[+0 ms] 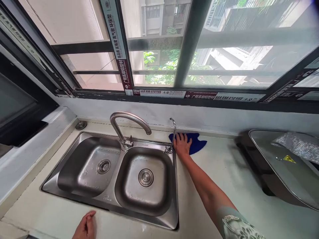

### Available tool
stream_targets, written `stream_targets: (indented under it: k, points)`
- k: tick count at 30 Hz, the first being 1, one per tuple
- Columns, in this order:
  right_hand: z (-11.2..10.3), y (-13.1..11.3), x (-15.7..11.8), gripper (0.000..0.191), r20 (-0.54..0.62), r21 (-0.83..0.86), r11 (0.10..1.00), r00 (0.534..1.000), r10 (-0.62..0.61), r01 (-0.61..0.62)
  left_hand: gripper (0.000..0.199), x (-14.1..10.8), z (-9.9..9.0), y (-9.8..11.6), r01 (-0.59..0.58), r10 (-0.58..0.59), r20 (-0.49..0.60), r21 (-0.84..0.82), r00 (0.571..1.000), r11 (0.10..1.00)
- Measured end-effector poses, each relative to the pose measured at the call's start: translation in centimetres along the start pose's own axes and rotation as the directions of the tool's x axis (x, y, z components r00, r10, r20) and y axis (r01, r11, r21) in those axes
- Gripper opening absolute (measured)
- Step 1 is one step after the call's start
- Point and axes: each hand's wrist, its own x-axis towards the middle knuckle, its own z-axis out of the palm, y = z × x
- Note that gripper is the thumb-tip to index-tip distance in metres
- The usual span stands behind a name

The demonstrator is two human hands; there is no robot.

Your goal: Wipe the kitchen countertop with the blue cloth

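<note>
My right hand (182, 145) lies on a dark blue cloth (197, 143) on the counter, just behind the right corner of the sink. Its fingers are spread over the cloth and press it down; part of the cloth is hidden under the palm. Close by the fingertips stands a thin small tap (174, 127). My left hand (86, 226) is at the front of the counter, low in the view, its fingers curled in loosely with nothing seen in them. Between the two hands is a steel double-bowl sink (112, 192) with water drops in both bowls.
A curved main faucet (129, 114) rises behind the sink. At the right stands a dark appliance with a glass lid (276, 149), a shiny silvery wrap (296, 144) on top. A round metal cap (81, 125) sits in the back left corner. Framed windows (159, 73) run along the back.
</note>
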Motion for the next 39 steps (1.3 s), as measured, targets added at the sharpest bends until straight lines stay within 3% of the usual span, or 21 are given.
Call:
stream_targets:
  k: [4, 9, 18, 26, 33, 36, 39]
  points:
    - [-0.3, 0.2, -1.6, 0.049, 0.052, -0.021, 0.995, 0.994, -0.094, 0.095, 0.046, -0.3, -0.1, 0.3, 0.026, -0.026, 0.039, -0.002, 0.999, 1.0]
    - [-1.2, -0.1, -5.2, 0.051, 0.109, -0.085, 0.98, 0.979, -0.17, 0.179, 0.042, -0.9, -0.1, 0.2, 0.017, -0.016, 0.005, -0.068, 1.0, 0.998]
    - [-2.9, -0.9, -11.1, 0.055, 0.184, -0.228, 0.936, 0.956, -0.229, 0.268, 0.035, -1.6, 0.9, -0.8, -0.226, 0.199, -0.163, -0.163, 0.966, 0.96]
    - [-5.7, -1.3, -18.7, 0.041, 0.316, -0.169, 0.856, 0.85, -0.422, 0.488, 0.035, -1.2, 1.8, -2.0, -0.311, 0.276, -0.212, -0.153, 0.937, 0.938]
    - [-8.0, 1.2, -26.0, 0.052, 0.35, -0.029, 0.768, 0.726, -0.591, 0.639, 0.036, -1.0, 2.3, -2.5, -0.346, 0.302, -0.229, -0.184, 0.925, 0.92]
    - [-8.5, 2.0, -26.9, 0.056, 0.313, -0.041, 0.744, 0.716, -0.624, 0.667, 0.037, -1.1, 2.2, -2.4, -0.345, 0.303, -0.218, -0.186, 0.927, 0.92]
    - [-8.2, 1.9, -25.5, 0.055, 0.273, -0.07, 0.758, 0.743, -0.611, 0.649, 0.038, -1.2, 2.1, -2.2, -0.324, 0.284, -0.231, -0.158, 0.931, 0.933]
